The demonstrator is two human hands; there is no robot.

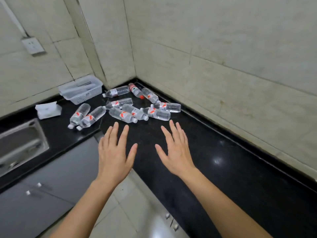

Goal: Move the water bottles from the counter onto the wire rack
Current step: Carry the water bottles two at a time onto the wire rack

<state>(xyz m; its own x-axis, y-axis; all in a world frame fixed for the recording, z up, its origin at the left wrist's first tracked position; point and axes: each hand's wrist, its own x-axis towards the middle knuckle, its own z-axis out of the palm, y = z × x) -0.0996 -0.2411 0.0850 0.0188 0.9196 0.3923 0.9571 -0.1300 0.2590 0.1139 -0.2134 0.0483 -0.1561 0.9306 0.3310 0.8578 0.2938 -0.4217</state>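
Note:
Several clear water bottles (122, 115) with red-and-white labels lie on their sides on the black counter (214, 160), clustered in the corner. One bottle (136, 91) near the wall has a red label and a red cap. My left hand (115, 152) and my right hand (175, 150) hover palm-down, fingers spread straight, just in front of the nearest bottles and hold nothing. No wire rack is in view.
A white plastic basket (80, 90) stands at the back left by the wall. A white tissue pack (48, 109) lies beside it. A steel sink (20, 143) is at the left. Grey cabinet doors (51, 186) and a tiled floor lie below.

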